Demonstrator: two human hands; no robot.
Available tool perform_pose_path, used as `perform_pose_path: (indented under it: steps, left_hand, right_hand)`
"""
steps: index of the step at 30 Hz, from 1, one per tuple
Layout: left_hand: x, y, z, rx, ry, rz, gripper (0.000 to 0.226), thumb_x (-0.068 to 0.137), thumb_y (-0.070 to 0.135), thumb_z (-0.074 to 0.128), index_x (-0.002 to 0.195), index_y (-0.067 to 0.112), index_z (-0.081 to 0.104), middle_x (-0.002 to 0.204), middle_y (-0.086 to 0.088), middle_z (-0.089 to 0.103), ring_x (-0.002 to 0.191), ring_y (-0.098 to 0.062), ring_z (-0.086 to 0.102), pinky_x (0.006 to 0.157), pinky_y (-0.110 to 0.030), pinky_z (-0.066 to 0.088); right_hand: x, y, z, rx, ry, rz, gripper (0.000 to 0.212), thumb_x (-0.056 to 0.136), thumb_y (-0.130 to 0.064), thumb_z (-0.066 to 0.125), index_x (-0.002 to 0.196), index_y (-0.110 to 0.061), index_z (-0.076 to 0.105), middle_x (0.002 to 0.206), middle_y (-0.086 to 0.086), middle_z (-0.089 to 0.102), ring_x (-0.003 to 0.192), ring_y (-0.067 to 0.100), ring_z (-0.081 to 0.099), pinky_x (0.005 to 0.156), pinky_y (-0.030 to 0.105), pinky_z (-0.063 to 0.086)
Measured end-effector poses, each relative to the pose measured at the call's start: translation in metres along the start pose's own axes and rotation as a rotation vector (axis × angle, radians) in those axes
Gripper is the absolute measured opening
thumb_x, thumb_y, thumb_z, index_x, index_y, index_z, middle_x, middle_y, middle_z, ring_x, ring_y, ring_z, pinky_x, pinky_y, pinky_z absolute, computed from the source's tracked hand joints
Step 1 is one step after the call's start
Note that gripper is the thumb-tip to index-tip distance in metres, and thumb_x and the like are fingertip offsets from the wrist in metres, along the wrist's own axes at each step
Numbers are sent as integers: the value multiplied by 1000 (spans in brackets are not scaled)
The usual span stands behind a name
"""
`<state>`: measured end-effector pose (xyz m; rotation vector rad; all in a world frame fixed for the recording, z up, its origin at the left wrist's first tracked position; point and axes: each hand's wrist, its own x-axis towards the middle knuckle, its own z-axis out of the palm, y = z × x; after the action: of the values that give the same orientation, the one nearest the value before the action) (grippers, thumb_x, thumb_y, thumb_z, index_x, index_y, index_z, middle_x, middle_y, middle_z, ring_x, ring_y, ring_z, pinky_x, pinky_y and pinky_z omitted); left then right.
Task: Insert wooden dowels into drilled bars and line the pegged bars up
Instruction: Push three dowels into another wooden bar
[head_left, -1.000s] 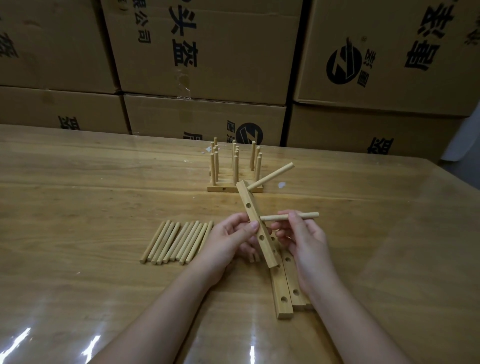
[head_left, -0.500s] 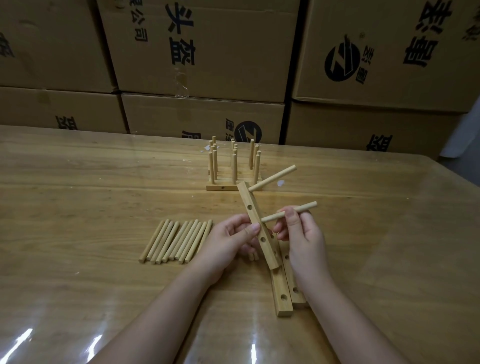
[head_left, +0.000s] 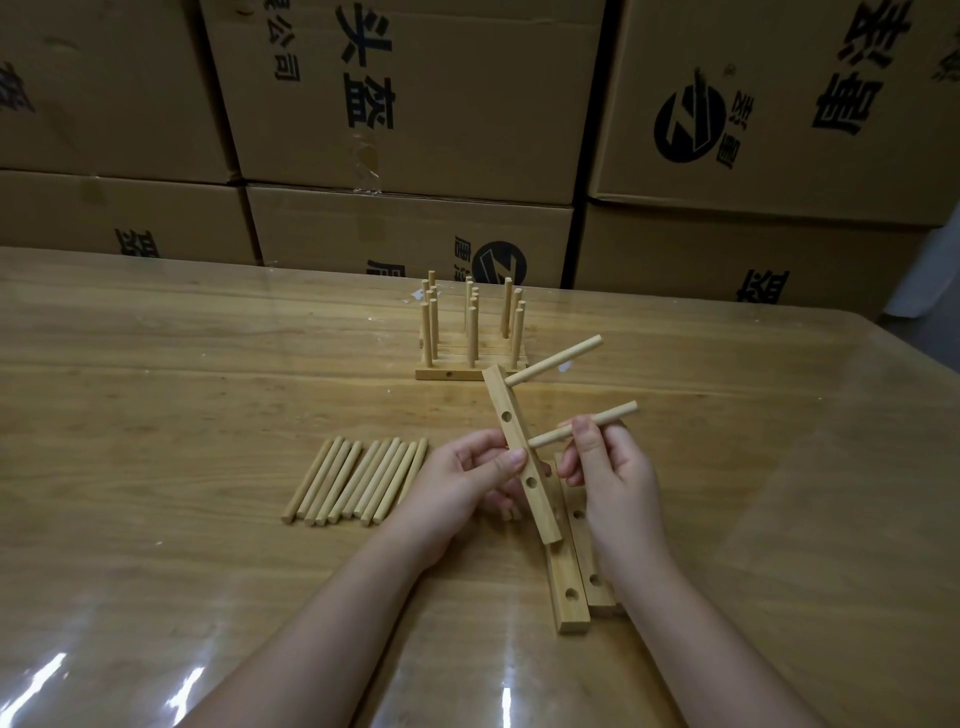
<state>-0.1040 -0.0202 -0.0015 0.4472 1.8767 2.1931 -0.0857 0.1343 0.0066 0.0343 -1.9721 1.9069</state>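
My left hand (head_left: 470, 480) grips a drilled wooden bar (head_left: 522, 460), tilted up off the table. One dowel (head_left: 556, 359) sticks out of the bar's top hole to the right. My right hand (head_left: 608, 467) pinches a second dowel (head_left: 584, 423), whose left tip sits at the bar's right face near the middle. Several loose dowels (head_left: 358, 480) lie in a row on the table left of my hands. Two more drilled bars (head_left: 569, 597) lie flat under my right wrist. Pegged bars (head_left: 470, 332) stand lined up behind.
The wooden table (head_left: 182, 389) has a glossy cover. Stacked cardboard boxes (head_left: 415, 104) form a wall along its far edge. The table's right edge (head_left: 909, 395) slants away at the right.
My right hand has tilted the second dowel from level to slanting up-right, parallel with the inserted one, and brought its tip against the bar. The left hand holds the bar steady.
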Motion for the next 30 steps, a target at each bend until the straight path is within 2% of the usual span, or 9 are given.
perform_pose_path:
  steps: [5,13,17,21,24,26,27,30]
  left_hand:
    - [-1,0,0,6,-4,4,36,81,30,65,113,14,65,98,-11,74,80,-17,69,64,-23,53]
    - [-4,4,1,32,-21,5,33,82,28,63,113,15,65,97,-8,74,79,-17,69,64,-22,54]
    - [-3,5,3,58,-16,7,36,82,29,62,115,14,64,97,-8,74,78,-16,69,64,-22,53]
    - [-2,6,5,37,1,10,38,82,27,62,116,9,62,93,-7,74,76,-16,68,62,-23,54]
    - [-2,7,6,-4,7,13,37,82,24,62,115,6,62,86,-7,73,74,-17,68,60,-23,54]
    - [-2,7,6,-12,12,14,34,85,21,61,115,6,62,86,-7,73,73,-16,68,59,-23,54]
    - [-2,8,6,-14,13,11,33,86,20,61,116,6,62,87,-7,73,73,-16,68,59,-22,54]
    - [-2,8,6,-8,12,6,37,82,25,62,115,8,62,91,-7,74,73,-14,68,58,-20,54]
  right_hand:
    - [-1,1,-2,-25,-6,11,31,91,-40,50,74,-17,60,54,-9,53,50,0,49,49,12,41]
    - [-1,1,-2,-23,0,42,32,90,-42,51,73,-17,59,50,-10,49,47,2,44,45,14,39]
    - [-1,1,-2,-17,-6,64,26,90,-41,54,74,-21,60,50,-12,52,46,-2,48,44,12,39]
    - [0,0,1,74,-17,91,19,86,-39,60,79,-22,64,56,-11,58,53,-1,55,50,12,45]
    - [-2,-2,3,143,-72,53,27,80,-47,59,92,-25,67,64,-9,63,60,1,58,56,14,47]
    - [-1,-2,2,160,-81,47,20,84,-42,58,97,-29,68,69,-10,65,61,-1,58,57,13,47]
    - [-1,-2,1,162,-75,53,15,88,-36,58,96,-31,69,71,-12,66,61,-2,58,57,13,47]
    - [0,1,0,123,-36,61,15,91,-28,57,88,-31,71,71,-15,67,63,-4,61,55,11,47]
